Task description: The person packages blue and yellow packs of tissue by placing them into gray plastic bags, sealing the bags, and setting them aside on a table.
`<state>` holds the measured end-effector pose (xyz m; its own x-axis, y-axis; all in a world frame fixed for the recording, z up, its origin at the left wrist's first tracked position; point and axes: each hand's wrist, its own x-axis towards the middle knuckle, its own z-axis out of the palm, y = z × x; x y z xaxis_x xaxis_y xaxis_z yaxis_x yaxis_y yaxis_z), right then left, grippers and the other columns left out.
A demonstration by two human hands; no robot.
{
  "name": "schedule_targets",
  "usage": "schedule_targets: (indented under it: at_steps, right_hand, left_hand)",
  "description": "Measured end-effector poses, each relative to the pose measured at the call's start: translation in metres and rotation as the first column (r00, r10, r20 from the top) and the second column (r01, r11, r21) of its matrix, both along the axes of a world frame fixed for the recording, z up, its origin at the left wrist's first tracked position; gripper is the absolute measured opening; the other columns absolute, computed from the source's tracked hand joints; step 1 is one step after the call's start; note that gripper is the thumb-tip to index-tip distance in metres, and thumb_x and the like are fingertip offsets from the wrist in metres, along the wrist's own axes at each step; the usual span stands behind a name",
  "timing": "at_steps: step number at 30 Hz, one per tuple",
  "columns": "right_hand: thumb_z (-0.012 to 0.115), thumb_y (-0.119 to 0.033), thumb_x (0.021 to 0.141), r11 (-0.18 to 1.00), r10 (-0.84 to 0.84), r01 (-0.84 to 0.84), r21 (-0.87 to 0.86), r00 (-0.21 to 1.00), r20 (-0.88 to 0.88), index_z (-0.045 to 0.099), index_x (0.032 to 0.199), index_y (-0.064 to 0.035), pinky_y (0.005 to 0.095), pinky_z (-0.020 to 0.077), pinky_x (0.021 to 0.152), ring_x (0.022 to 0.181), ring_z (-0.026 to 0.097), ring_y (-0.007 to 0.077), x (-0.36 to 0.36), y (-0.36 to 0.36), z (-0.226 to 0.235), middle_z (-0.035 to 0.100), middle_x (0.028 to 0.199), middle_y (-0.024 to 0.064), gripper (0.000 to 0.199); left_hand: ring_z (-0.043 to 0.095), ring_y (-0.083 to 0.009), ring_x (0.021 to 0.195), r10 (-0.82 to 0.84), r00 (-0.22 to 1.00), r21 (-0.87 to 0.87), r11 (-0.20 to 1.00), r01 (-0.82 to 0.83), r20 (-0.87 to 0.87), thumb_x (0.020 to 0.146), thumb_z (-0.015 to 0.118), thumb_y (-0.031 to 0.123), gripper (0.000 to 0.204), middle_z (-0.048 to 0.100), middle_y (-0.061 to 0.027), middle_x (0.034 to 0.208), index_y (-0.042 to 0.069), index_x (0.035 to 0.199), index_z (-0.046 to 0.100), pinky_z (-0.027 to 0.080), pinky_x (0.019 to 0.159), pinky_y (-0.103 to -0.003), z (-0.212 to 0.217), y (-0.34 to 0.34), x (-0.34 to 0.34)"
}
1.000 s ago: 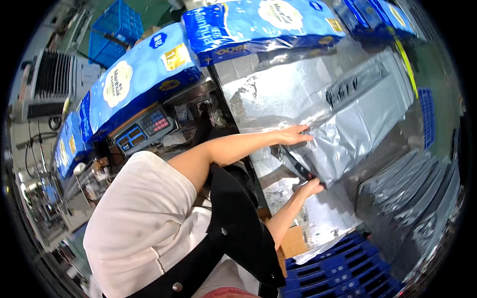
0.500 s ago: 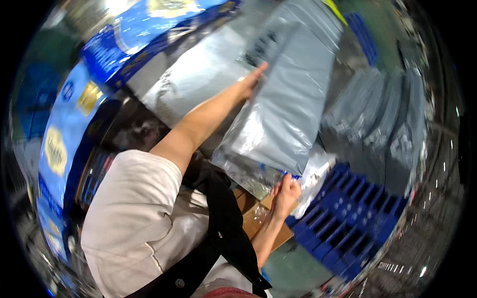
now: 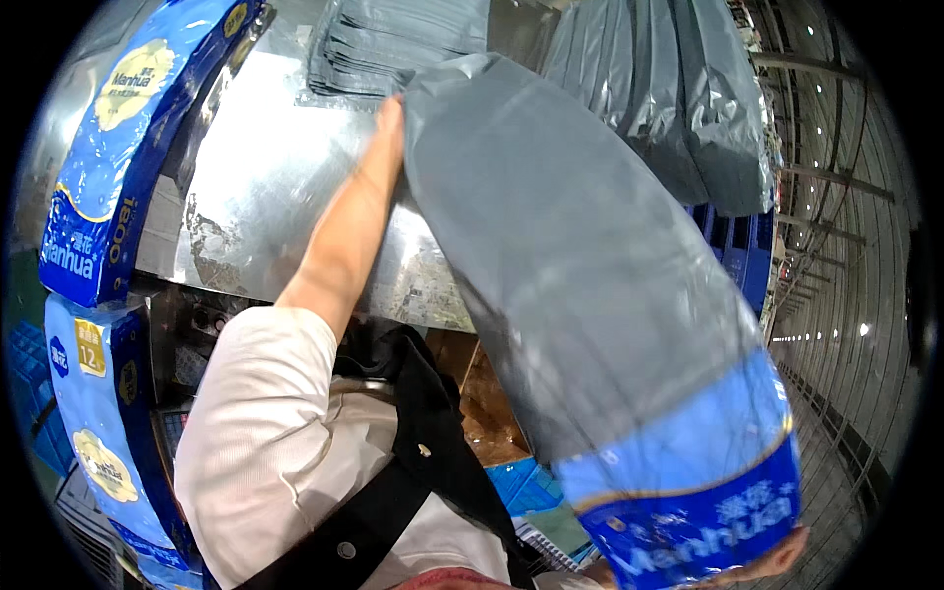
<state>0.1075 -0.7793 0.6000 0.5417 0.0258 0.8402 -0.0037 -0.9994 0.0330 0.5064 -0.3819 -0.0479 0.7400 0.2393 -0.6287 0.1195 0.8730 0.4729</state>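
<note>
Mostly hidden, both hands grip the grey bag.

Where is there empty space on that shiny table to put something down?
The metal table is bare between the blue packs on its left and the raised left hand. Its far edge holds a stack of grey bags. The big grey bag covers the right side.

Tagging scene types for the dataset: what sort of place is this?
Probably a warehouse packing station. A stack of flat grey mailer bags lies on a metal worktable, blue product packs line its edge, and the left hand holds a pack half sleeved in a grey bag.
</note>
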Motion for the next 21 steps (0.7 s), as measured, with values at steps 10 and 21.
schedule_targets:
  at_steps: [10, 21]
  right_hand:
    - [0.050, -0.020, 0.084, 0.980, 0.030, -0.072, 0.187, 0.975, 0.221, 0.057, 0.090, -0.0016, 0.0256, 0.0480, 0.070, 0.075, 0.057, 0.0164, -0.016, -0.016, 0.099, 0.057, 0.089, 0.0105, 0.020]
    - [0.059, -0.014, 0.080, 0.940, 0.215, -0.294, 0.172, 0.904, 0.370, 0.061, 0.102, 0.0004, 0.0268, 0.0490, 0.077, 0.085, 0.061, 0.0158, 0.020, 0.052, 0.221, 0.061, 0.103, 0.0106, 0.027]
  left_hand:
    - [0.056, -0.0274, 0.091, 0.273, 0.635, 0.467, -0.484, 0.740, -0.723, 0.079, 0.052, 0.018, 0.028, 0.055, -0.0130, 0.103, 0.005, 0.104, 0.055, 0.045, 0.073, -0.037, 0.008, 0.214, -0.008]
    - [0.034, -0.0285, 0.121, -0.104, 0.933, 0.690, 0.701, -0.177, 0.344, 0.087, 0.038, 0.017, 0.050, 0.029, -0.0182, 0.135, 0.003, 0.133, 0.025, 0.025, 0.101, -0.039, -0.027, 0.106, -0.129]
